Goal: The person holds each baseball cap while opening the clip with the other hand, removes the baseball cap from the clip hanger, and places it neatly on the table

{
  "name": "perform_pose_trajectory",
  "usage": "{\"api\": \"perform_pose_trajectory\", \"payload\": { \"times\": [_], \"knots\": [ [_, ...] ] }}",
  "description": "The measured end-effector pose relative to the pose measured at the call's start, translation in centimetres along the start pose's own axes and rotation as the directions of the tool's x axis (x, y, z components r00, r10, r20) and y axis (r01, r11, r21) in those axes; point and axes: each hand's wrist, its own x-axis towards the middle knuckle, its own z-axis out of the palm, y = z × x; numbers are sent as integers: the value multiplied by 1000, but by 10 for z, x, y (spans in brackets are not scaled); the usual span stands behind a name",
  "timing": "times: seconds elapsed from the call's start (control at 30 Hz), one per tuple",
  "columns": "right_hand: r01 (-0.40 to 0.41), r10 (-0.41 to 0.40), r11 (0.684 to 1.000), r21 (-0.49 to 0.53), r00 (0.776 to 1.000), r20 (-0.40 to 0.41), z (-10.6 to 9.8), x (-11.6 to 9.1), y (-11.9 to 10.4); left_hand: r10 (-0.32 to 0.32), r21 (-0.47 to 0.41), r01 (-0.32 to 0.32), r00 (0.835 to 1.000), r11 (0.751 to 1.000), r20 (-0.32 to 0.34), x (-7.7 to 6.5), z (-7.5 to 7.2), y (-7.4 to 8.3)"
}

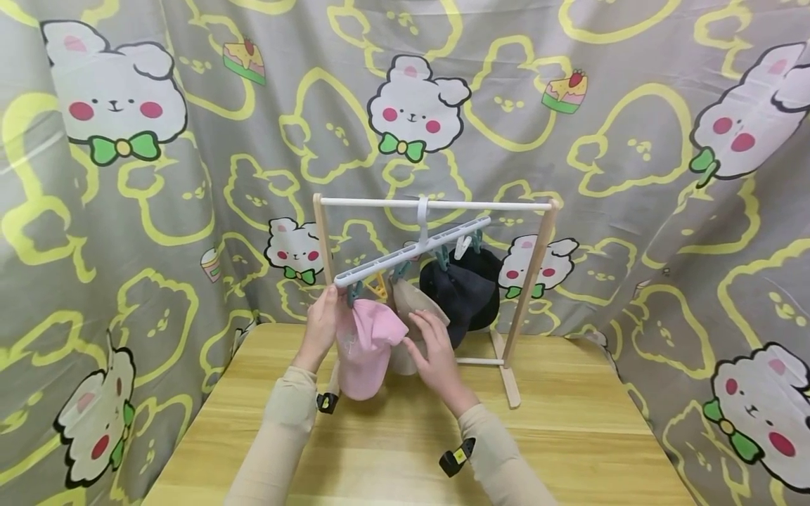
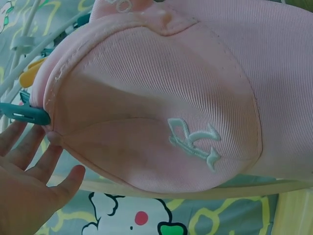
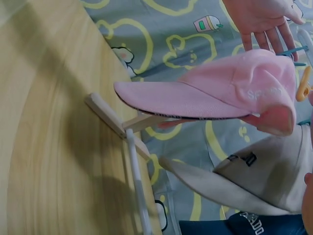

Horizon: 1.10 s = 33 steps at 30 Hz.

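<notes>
A pink cap [image 1: 365, 351] hangs by a teal clip [image 2: 27, 113] from the low left end of a tilted pale blue clip hanger [image 1: 411, 251]. My left hand [image 1: 320, 325] is beside that clip, its fingers extended and the fingertips at the clip and the cap's edge; the right wrist view shows its palm. Light embroidery marks the cap's crown. My right hand [image 1: 436, 355] has its fingers spread in front of a beige cap [image 1: 414, 309]; whether they touch it I cannot tell. In the right wrist view only bits of that hand show at the right edge.
The hanger hooks over the white bar of a wooden stand [image 1: 534, 281] on a wood-grain table [image 1: 569, 422]. Dark caps [image 1: 452, 288] hang farther right. A yellow clip [image 1: 378, 287] and a white clip [image 1: 463, 246] also hang there. Patterned grey curtains [image 1: 253, 140] surround the table.
</notes>
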Motion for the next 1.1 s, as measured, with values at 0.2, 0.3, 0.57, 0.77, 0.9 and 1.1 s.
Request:
{"api": "perform_pose_trajectory", "payload": {
  "times": [0.2,0.3,0.57,0.77,0.9,1.1],
  "knots": [
    [-20,20,1000,7,999,29,4,2,-5,17,27,-17,1000,999,-6,-1,-2,1],
    [3,-4,1000,12,1000,15,6,4,-7,43,34,-43,999,999,1,-2,-3,2],
    [20,-20,1000,14,1000,5,11,10,-17,61,70,-64,997,995,44,-4,-7,0],
    [23,-24,999,24,1000,14,13,16,-23,57,109,-67,994,992,88,-7,-12,-5],
    [58,-58,998,21,998,-3,14,20,-26,39,138,-54,993,989,108,-9,-15,-8],
    [97,-97,995,15,995,-14,17,28,-33,35,163,-53,993,985,114,-14,-17,-13]
  ]
}}
